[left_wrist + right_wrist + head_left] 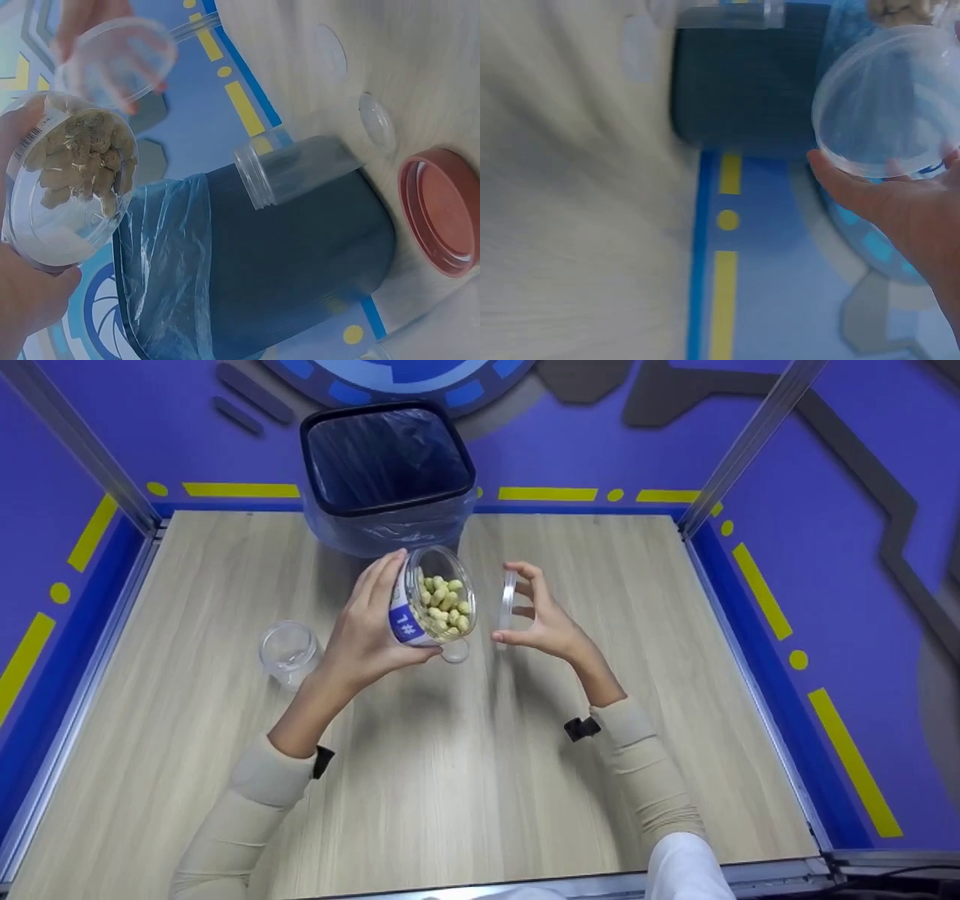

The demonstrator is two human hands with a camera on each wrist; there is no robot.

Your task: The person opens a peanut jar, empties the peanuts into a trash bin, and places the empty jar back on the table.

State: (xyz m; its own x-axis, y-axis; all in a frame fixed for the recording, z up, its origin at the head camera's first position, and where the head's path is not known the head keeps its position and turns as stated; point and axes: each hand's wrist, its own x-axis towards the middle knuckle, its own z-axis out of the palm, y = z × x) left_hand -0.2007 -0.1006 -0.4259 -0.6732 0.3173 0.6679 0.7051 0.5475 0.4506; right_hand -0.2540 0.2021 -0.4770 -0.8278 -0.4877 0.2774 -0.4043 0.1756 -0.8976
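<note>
My left hand point(367, 622) grips a clear jar point(405, 615) tipped on its side, its open mouth turned to the right. Inside are several peanut-like nuts point(444, 604), and a white and blue label wraps the jar. Across a small gap, my right hand point(544, 619) pinches a clear round lid point(508, 600) on edge between thumb and fingers. In the left wrist view this lid point(124, 64) is seen above the jar mouth, apart from it. On the table, left of my left wrist, a second clear jar point(289, 649) stands uncovered.
A black bin point(390, 457) with a clear liner stands at the back. Below the tilted jar a small clear disc point(455, 651) shows on the table. A reddish-brown lid point(442, 210) lies near the second jar. Blue panels point(862, 622) enclose the sides.
</note>
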